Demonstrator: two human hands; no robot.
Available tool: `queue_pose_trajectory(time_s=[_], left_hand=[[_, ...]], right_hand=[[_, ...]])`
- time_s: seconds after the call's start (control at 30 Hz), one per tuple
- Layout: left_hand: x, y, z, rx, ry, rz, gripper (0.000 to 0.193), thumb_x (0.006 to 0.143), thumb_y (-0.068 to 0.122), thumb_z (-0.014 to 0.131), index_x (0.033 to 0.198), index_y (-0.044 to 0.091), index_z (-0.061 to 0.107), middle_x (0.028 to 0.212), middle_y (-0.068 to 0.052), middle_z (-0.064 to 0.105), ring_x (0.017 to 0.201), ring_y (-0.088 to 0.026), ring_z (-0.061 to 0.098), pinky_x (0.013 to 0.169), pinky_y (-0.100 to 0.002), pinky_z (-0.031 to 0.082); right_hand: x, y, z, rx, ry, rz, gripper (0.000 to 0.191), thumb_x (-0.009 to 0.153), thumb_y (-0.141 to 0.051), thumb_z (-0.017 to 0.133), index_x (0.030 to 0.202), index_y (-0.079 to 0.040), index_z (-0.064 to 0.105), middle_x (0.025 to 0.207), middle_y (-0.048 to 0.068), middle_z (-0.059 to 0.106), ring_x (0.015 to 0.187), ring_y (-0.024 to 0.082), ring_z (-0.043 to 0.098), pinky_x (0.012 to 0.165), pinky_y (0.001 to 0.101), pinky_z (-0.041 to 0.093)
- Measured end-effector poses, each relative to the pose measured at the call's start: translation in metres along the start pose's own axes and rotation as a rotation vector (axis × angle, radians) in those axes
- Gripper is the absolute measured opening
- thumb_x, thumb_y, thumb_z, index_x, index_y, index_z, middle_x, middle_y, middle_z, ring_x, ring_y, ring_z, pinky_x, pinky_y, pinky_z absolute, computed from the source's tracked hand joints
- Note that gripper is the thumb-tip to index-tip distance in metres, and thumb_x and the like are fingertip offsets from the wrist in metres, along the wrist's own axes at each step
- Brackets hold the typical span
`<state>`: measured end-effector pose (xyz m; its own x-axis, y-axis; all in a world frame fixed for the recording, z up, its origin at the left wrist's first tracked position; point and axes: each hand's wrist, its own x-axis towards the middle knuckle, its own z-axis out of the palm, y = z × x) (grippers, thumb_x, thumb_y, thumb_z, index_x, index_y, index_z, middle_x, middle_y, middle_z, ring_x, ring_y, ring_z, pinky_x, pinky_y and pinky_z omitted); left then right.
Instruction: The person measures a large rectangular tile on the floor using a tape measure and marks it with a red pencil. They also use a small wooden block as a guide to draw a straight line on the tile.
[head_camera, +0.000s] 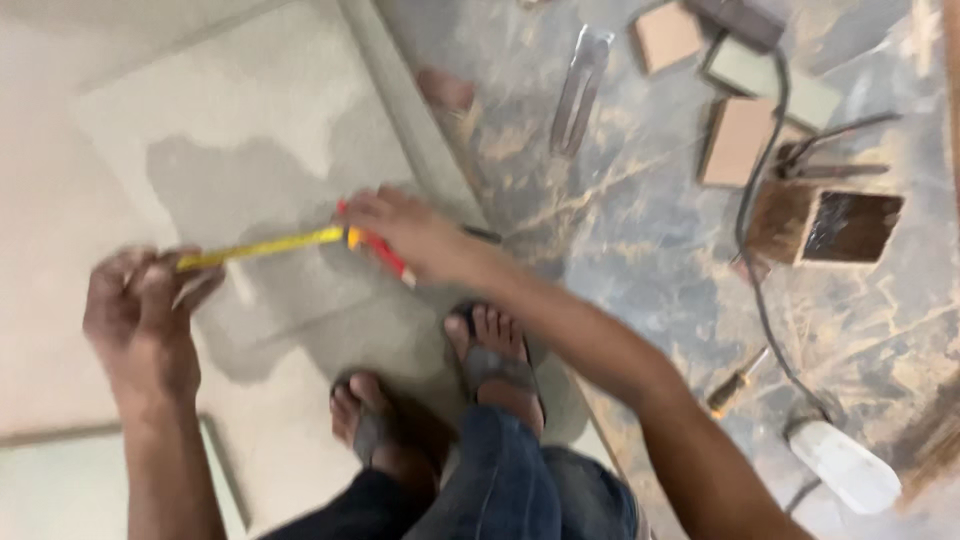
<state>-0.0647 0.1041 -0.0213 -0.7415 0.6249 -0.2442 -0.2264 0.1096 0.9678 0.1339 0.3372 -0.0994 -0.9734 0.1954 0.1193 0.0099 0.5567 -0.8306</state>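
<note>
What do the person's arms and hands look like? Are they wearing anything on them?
Both arms are bare, with no sleeves showing. The left hand and right hand wear no gloves, and no rings or watch can be seen, though the picture is blurry. Further down are dark blue jeans and dark sandals.

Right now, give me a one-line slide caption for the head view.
Left hand and right hand stretch a yellow tape over a grey tile; the right also holds a red pencil.

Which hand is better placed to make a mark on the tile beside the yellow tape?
Probably the right hand. It holds the red pencil at the far end of the yellow tape, low over the tile. The left hand only pinches the tape's near end.
</note>
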Motion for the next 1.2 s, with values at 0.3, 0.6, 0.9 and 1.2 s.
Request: queue_pose_trajectory(time_s=[0.3,0.6,0.9,1.2], left_hand=[[-0.01,-0.002,-0.012,0.293,-0.024,-0.039,0.038,0.114,0.013,0.057,0.147,-0.003,0.047,0.124,-0.016,0.071,0.114,-0.024,0.071,0.104,-0.038,0.06],[-0.002,-0.038,-0.028,0.245,-0.077,-0.113,0.031,0.11,0.008,0.054,0.137,-0.006,0.058,0.121,-0.015,0.072,0.11,-0.023,0.072,0.101,-0.035,0.058],[0.011,-0.074,-0.044,0.243,-0.068,0.074,0.027,0.111,0.009,0.059,0.133,-0.006,0.062,0.117,-0.015,0.074,0.107,-0.024,0.071,0.097,-0.034,0.056],[0.024,-0.118,-0.04,0.958,0.317,0.209,0.056,0.095,0.01,0.064,0.149,0.007,0.051,0.156,-0.03,0.032,0.144,-0.05,0.031,0.119,-0.059,0.029]], right_hand=[[-0.032,0.061,-0.02,0.109,0.562,0.151,0.027,0.104,-0.009,0.067,0.131,-0.005,0.063,0.127,0.01,0.067,0.115,0.027,0.069,0.102,0.0367,0.055],[-0.081,0.097,-0.021,-0.017,0.773,0.552,0.03,0.101,-0.018,0.067,0.125,-0.001,0.062,0.103,0.012,0.069,0.091,0.018,0.066,0.084,0.0335,0.056],[-0.048,0.099,-0.02,-0.742,0.604,0.519,0.049,0.088,-0.022,0.079,0.124,0.004,0.058,0.114,0.025,0.061,0.107,0.045,0.057,0.092,0.0527,0.044],[0.046,0.04,0.022,1.12,0.771,0.491,0.048,0.106,-0.025,0.061,0.144,0.001,0.053,0.105,0.02,0.049,0.077,0.028,0.034,0.067,0.0362,0.029]])
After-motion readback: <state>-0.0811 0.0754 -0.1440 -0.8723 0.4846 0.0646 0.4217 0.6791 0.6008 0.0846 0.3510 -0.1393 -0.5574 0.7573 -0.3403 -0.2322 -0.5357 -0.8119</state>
